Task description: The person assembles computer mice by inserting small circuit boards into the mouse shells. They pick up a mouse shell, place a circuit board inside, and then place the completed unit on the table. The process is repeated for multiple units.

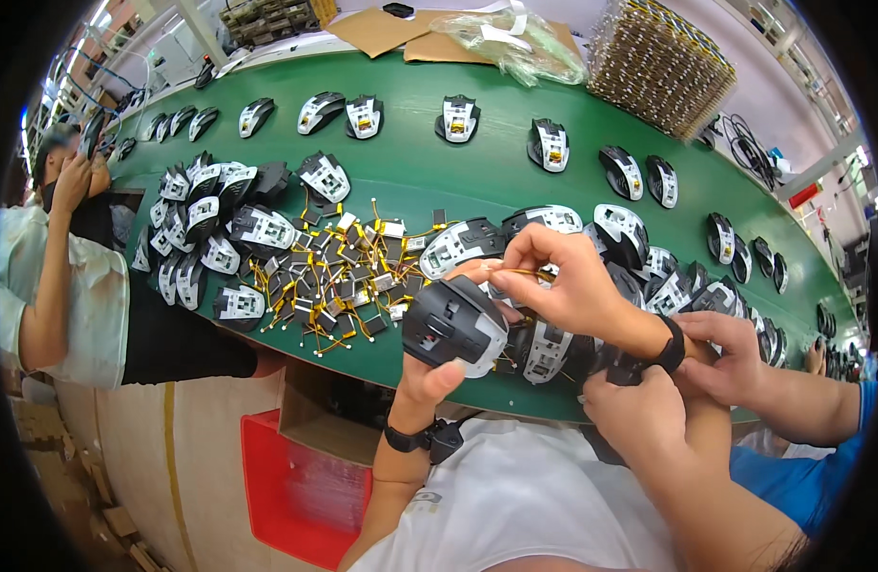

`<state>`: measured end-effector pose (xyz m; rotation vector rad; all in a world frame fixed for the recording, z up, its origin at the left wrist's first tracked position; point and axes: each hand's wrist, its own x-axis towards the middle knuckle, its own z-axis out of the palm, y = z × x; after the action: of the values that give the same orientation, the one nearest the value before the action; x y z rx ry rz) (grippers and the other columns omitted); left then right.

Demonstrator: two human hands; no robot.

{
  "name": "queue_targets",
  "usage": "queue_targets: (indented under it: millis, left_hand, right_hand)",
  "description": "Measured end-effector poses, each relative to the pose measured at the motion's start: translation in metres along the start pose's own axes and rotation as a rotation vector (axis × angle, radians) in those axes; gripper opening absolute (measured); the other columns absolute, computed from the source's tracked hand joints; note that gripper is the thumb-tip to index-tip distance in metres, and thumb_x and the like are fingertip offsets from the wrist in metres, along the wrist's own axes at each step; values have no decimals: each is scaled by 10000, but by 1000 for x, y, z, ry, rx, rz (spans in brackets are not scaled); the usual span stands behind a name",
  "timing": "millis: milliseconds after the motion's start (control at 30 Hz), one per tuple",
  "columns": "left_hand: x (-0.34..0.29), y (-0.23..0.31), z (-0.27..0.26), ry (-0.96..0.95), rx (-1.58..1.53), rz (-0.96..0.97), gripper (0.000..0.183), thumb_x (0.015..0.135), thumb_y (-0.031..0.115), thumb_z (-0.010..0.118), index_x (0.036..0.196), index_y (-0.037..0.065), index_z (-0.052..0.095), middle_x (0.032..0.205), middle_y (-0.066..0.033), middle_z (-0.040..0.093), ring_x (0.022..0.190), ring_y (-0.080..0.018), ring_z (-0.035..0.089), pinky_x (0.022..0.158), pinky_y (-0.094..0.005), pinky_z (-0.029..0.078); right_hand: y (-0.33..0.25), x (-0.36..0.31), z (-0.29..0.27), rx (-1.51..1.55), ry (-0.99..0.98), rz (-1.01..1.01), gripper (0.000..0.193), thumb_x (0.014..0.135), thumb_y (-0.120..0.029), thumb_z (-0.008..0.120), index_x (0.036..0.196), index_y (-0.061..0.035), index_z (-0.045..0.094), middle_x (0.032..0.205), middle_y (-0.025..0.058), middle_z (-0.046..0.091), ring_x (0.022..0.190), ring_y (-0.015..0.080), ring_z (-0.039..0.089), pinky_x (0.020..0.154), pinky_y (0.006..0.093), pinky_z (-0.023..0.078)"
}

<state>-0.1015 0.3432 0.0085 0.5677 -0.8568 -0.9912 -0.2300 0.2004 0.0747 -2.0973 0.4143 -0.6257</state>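
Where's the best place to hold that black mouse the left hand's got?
Probably by its outer edges: cup the black mouse shell from the near side, as the left hand does. Its wide, rounded body should sit well in a palm. The right hand pinches thin wires by the shell's far edge, so leave that edge free.

Clear plastic (539, 63) lies on brown cardboard (370, 32), with a red bin (264, 486) below the green table (406, 157).
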Motion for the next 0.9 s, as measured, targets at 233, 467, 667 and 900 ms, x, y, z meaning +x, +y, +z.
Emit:
queue_targets:
  millis: [233, 467, 667, 900]
  left_hand:
    - [-7, 1, 5, 18, 48, -16, 900, 724, 373, 749, 1424, -56, 381, 1399, -194, 458, 1134, -289, 615, 943, -402, 510]
    - [-2, 2, 11, 59, -105, -108, 961, 696, 449, 752, 1418, -62, 377, 1313, -204, 540, 1087, -287, 646, 891, -396, 549]
    - [12, 0, 13, 71, -188, -3, 893, 825, 580, 659, 1439, 19, 336, 1328, -263, 516, 1078, -341, 643, 927, -453, 538]
    - [26, -2, 18, 184, -354, 64, 801, 989, 638, 286, 1476, 3, 308, 1171, -257, 607, 1072, -304, 625, 911, -386, 518]
  right_hand:
    - [-15, -7, -5, -141, 8, -35, 152, 825, -106, 731, 933, -51, 639, 540, 7, 421, 481, 118, 416, 474, 282, 336]
    - [-11, -8, -11, -122, 59, -57, 116, 826, -107, 731, 902, -43, 671, 553, 14, 421, 477, 126, 390, 474, 292, 321]
    - [-20, -14, -17, -70, 41, -59, 119, 822, -84, 738, 911, -35, 676, 637, 23, 538, 539, 131, 464, 524, 284, 387]
    - [-37, -18, -18, -291, -37, -437, 184, 755, -59, 770, 896, -82, 654, 725, 48, 516, 659, 219, 542, 598, 316, 456]
